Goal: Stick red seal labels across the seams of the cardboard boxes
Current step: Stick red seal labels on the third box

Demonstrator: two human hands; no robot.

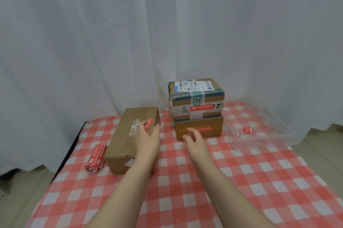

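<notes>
A long brown cardboard box (120, 140) lies on the checked cloth at left. A red seal label (149, 123) sits at its far right top edge. My left hand (146, 135) rests on that box top, fingers spread around the label. My right hand (194, 139) hovers open in front of a flat brown box (213, 125) that carries a red label (203, 130) on its front. On top of it stands a taped parcel (196, 97), also with a red label (201, 108). A roll of red labels (95, 159) lies left of the long box.
A red-and-white checked cloth (241, 181) covers the table. A clear plastic tray (259, 131) at the right holds red backing scraps (247, 130). White curtains (111, 32) hang close behind. The table's left edge is dark and drops to a tiled floor.
</notes>
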